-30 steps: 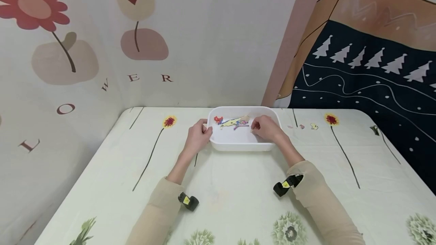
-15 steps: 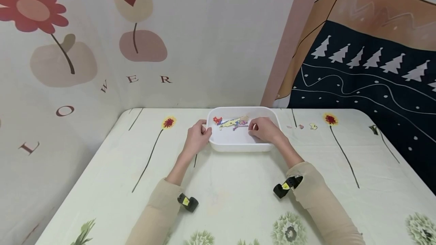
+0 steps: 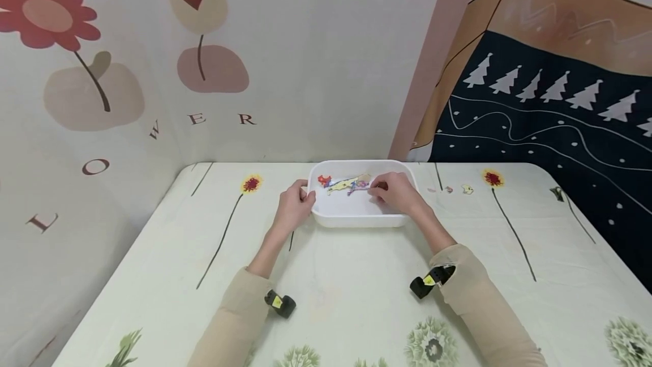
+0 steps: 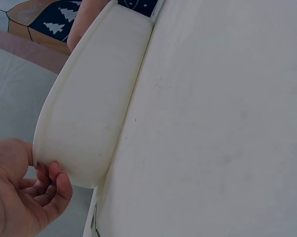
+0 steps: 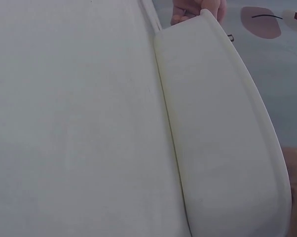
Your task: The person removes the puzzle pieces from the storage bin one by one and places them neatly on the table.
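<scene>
White tray (image 3: 359, 221) — interior (image 3: 341, 205) in head view only.

- Both arms reach forward and angle inward, the left sleeve (image 3: 231, 319) and the right sleeve (image 3: 481, 299) ending short of the bare wrists.
- The left hand (image 3: 294, 205) pinches with its thumb against curled fingers; the left wrist view shows those fingers bunched closely together.
- The right hand (image 3: 396, 192) points inward, its fingers bent and the thumb brought near the index finger; what lies between the fingertips is too small to tell.
- The two hands sit about level, apart from each other.
</scene>
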Available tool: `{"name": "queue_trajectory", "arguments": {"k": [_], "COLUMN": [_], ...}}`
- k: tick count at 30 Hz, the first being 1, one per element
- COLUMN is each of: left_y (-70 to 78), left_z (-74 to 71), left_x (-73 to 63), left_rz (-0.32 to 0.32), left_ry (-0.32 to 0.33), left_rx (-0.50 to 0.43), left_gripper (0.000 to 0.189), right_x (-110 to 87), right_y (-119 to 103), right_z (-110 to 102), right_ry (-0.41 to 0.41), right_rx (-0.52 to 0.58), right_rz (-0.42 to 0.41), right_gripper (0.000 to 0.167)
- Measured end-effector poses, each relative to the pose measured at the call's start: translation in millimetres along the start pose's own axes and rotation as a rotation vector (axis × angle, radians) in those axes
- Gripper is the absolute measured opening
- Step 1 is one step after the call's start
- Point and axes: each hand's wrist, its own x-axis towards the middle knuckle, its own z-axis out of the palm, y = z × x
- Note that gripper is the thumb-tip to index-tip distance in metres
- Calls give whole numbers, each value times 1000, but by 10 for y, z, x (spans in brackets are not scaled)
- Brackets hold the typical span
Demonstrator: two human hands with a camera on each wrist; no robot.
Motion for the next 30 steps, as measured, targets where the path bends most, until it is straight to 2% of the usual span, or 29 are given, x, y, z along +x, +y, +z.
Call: {"name": "queue_trajectory", "arguments": {"k": [8,12,24,30], "left_y": [-6,-4,4,17], "left_z": [-5,0,4,-6], "left_x": [-8,-9,-5,-5], "left_rz": [11,5,7,0], "left_ry": [0,2,7,-1], "left_rx": [5,4,8,4], "left_gripper": [42,42,42,42], "right_x": [-31,-53,-210,-294], "right_y": [7,18,16,103], "right_z": [-31,-39,-183,-290], "right_ry": [127,177,237,266], "right_rx": [147,182,198,213], "right_rz": [-46,-65,-70,-20], "right_gripper": [20,23,19,22]}}
